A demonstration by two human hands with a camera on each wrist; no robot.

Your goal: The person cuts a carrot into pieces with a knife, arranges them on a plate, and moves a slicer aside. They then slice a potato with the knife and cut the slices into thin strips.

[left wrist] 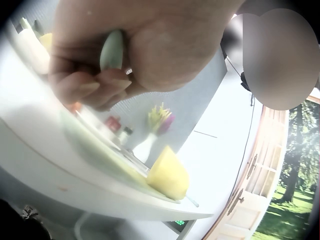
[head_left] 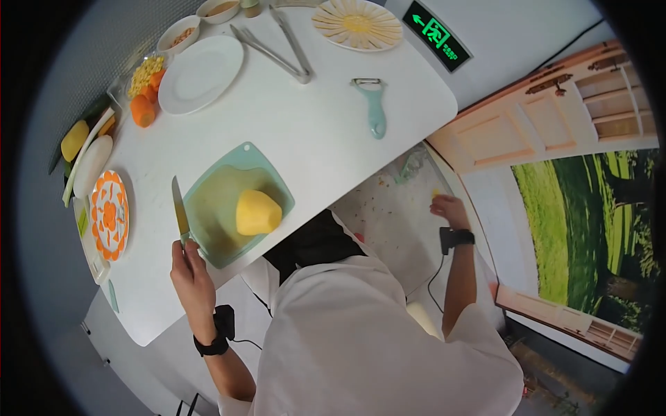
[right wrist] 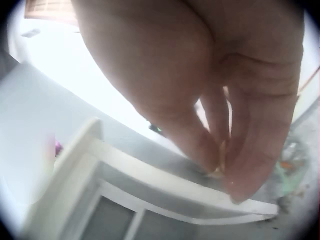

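Nearest to us spreads our white shirt (head_left: 374, 340), filling six o'clock of the head view; beyond it lies the white table (head_left: 319, 132), smooth and bright, its near edge slanting from eight o'clock up to a rounded corner at two.

At eight o'clock our left hand (head_left: 193, 281) curls its fingers round the pale green handle of a knife (head_left: 179, 208), the blade pointing just short of twelve beside the cutting board (head_left: 211, 201); on that green board, toward its four o'clock, sits the yellow chunk (head_left: 258, 213), with neither hand touching it. At three o'clock our right hand (head_left: 454, 210) reaches past the table's edge, thumb and fingertips pinching a small yellow scrap (head_left: 436, 192) above grey, speckled ground (head_left: 371, 215); crumpled greenish plastic (head_left: 412, 168) lies near there.

Round the tabletop we see a green peeler (head_left: 375, 114) at one o'clock; a plate of pale strips (head_left: 374, 49) at twelve; metal tongs (head_left: 270, 54) at eleven; a plain white plate (head_left: 201, 74) between ten and eleven, with carrots (head_left: 143, 111) just beside it; and a plate with orange petal shapes (head_left: 99, 211) at nine.

As for the room, a green-lit exit sign (head_left: 436, 36) shows at one o'clock; a wall picture of lawn and trees (head_left: 562, 215), framed by pale printed shutters (head_left: 492, 135), fills three; grey wall (head_left: 76, 76) closes off ten.
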